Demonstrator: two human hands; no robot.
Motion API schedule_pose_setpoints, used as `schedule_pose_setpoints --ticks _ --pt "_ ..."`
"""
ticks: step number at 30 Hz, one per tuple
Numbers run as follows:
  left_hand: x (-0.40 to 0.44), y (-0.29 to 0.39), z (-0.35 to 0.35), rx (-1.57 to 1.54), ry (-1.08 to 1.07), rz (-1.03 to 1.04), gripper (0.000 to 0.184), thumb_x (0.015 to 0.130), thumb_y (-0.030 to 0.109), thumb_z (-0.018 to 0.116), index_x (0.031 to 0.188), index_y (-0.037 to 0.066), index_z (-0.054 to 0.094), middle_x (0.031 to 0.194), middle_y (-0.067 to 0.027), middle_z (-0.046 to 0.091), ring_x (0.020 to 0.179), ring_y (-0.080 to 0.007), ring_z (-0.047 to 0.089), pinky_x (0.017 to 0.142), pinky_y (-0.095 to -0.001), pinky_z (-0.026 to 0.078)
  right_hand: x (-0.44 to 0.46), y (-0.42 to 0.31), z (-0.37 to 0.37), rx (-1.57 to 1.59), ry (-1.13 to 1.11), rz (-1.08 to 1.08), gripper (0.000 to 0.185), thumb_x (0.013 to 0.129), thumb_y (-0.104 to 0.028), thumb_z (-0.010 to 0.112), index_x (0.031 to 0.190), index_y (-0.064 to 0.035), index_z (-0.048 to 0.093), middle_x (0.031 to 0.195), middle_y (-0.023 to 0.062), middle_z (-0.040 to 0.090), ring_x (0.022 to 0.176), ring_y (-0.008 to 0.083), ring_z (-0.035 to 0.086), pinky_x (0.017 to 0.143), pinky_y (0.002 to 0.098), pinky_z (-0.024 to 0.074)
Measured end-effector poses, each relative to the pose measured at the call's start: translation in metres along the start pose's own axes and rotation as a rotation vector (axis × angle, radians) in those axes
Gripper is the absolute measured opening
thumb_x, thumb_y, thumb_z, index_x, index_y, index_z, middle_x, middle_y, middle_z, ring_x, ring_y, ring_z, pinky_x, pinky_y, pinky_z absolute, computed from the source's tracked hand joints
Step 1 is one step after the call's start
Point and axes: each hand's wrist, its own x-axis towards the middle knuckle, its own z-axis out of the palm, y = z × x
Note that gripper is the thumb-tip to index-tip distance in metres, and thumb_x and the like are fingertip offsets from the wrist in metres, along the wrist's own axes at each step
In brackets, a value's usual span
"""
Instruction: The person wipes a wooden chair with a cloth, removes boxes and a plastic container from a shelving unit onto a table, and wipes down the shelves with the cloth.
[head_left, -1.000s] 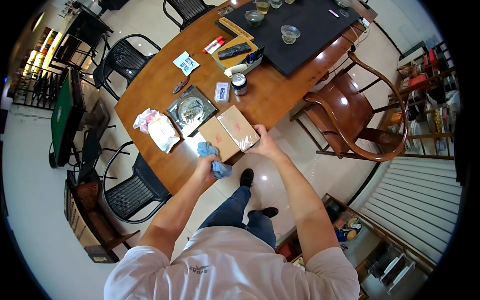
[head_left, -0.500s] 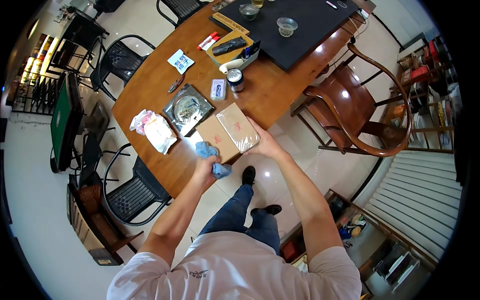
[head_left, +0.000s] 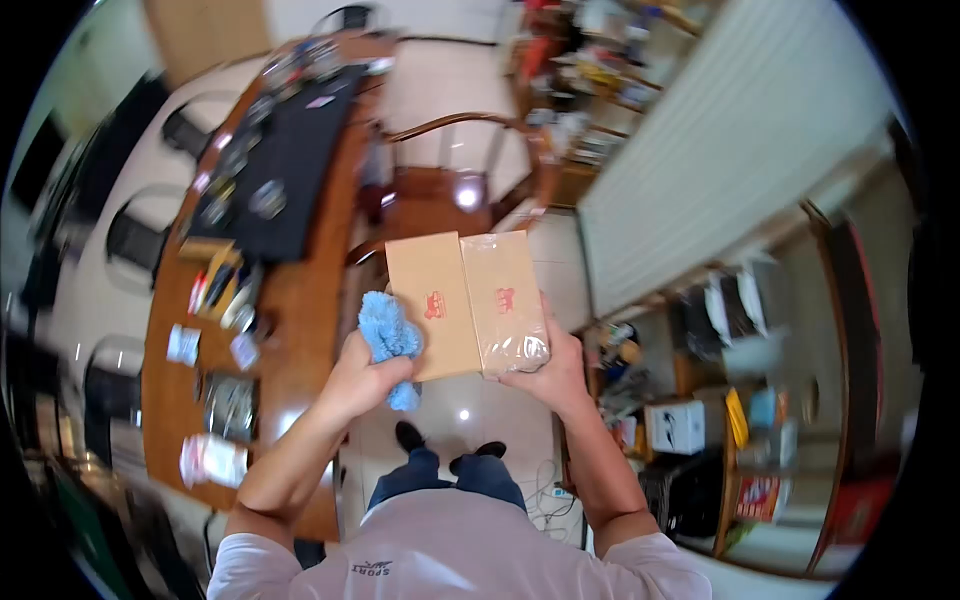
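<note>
We have turned away from the worktop (head_left: 310,335): the plain box (head_left: 432,330) and the film-wrapped box (head_left: 508,265), which were over its near corner, are now out past its long edge, above the floor (head_left: 450,402). So we seem to be carrying both together, side by side and touching, which calls for steady, even pressure from each side. Our left hand (head_left: 358,384) is closed on the blue cloth (head_left: 384,325), bunched against the plain box; our right hand (head_left: 560,372) grips the wrapped box at its near outer corner.

The boxes hide their own undersides and the fingers beneath, so we cannot tell how much either hand supports. Blur smears the glassware (head_left: 268,199) on the worktop, and the dark border cuts off the shelving (head_left: 733,490).
</note>
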Motion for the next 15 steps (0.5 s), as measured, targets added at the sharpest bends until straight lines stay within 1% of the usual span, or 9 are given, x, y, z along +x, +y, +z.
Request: schedule_pose_setpoints --ticks 2,3,7,8,11,12,13,14,15 --pt "0.019 0.058 0.059 0.016 -0.231 0.102 0.021 0.075 -0.001 0.061 0.095 0.004 0.059 0.088 -0.0003 0.057 0.077 -0.0105 0.057 0.067 -0.0281 0.049 -0.032 -0.04 -0.074 -0.139 0.222 0.035 0.113 0.055 -0.024 0.098 0.149 0.0047 0.044 0.125 0.0145 0.07 0.113 0.0192 0.068 0.1 0.0337 0.0513" --pt "0.028 0.082 0.086 0.01 -0.372 0.152 0.02 0.075 -0.001 0.061 0.095 0.004 0.058 0.087 0.0 0.056 0.077 -0.0102 0.056 0.067 -0.0278 0.048 -0.047 -0.066 -0.106 -0.157 0.311 -0.013 0.109 0.056 -0.024 0.099 0.146 0.0077 0.046 0.124 0.0166 0.07 0.113 0.019 0.067 0.099 0.0334 0.0514" --pt "0.045 0.172 0.211 0.087 -0.79 0.245 0.029 0.076 0.001 0.06 0.104 0.004 0.055 0.086 0.0009 0.055 0.077 -0.0088 0.054 0.068 -0.0263 0.047 -0.129 -0.136 -0.209 -0.315 0.691 -0.052 0.102 0.055 -0.022 0.099 0.141 0.0081 0.051 0.118 0.0135 0.072 0.107 0.0163 0.068 0.096 0.0326 0.0525" --pt "0.039 0.192 0.246 0.06 -0.861 0.318 0.022 0.077 0.003 0.061 0.099 0.004 0.057 0.086 0.001 0.055 0.078 -0.0087 0.054 0.069 -0.0255 0.046 -0.151 -0.152 -0.229 -0.427 0.764 0.002 0.1 0.054 -0.019 0.099 0.139 0.0079 0.054 0.118 0.0118 0.072 0.106 0.0154 0.068 0.096 0.0322 0.0526" --pt "0.051 0.237 0.332 0.125 -1.139 0.613 0.007 0.08 0.01 0.062 0.08 0.004 0.061 0.085 0.0009 0.059 0.081 -0.0089 0.055 0.07 -0.0241 0.044 -0.194 -0.196 -0.277 -0.378 1.004 -0.076 0.091 0.055 -0.015 0.098 0.133 0.0076 0.058 0.114 0.01 0.073 0.104 0.0161 0.068 0.095 0.0325 0.053" --pt "0.039 0.259 0.357 0.165 -1.105 0.633 0.014 0.08 0.015 0.062 0.072 0.004 0.062 0.079 0.0002 0.061 0.076 -0.0104 0.056 0.069 -0.0249 0.045 -0.203 -0.208 -0.289 -0.415 1.049 -0.084 0.086 0.057 -0.016 0.097 0.131 0.0076 0.06 0.112 0.0103 0.073 0.103 0.0166 0.068 0.094 0.0326 0.0535" --pt "0.026 0.275 0.385 0.092 -1.113 0.47 0.013 0.078 0.016 0.064 0.076 0.003 0.065 0.072 -0.0014 0.06 0.067 -0.012 0.057 0.063 -0.0272 0.046 -0.212 -0.221 -0.303 -0.451 1.088 -0.093 0.082 0.059 -0.017 0.096 0.129 0.0077 0.061 0.11 0.0105 0.073 0.102 0.017 0.069 0.092 0.0327 0.054" --pt "0.01 0.296 0.432 0.052 -1.088 0.418 0.013 0.076 0.017 0.065 0.074 0.003 0.064 0.07 -0.0032 0.06 0.059 -0.0131 0.056 0.057 -0.0301 0.049 -0.228 -0.238 -0.329 -0.422 1.131 0.049 0.076 0.062 -0.02 0.095 0.125 0.0076 0.063 0.107 0.0109 0.074 0.098 0.017 0.069 0.089 0.0325 0.0548" --pt "0.011 0.312 0.452 0.093 -1.189 0.397 0.01 0.074 0.01 0.065 0.08 0.003 0.066 0.076 -0.0024 0.063 0.066 -0.0112 0.057 0.061 -0.0266 0.046 -0.237 -0.239 -0.345 -0.469 1.178 0.023 0.073 0.062 -0.026 0.094 0.121 0.0082 0.065 0.102 0.0118 0.074 0.09 0.0164 0.07 0.082 0.032 0.0561"
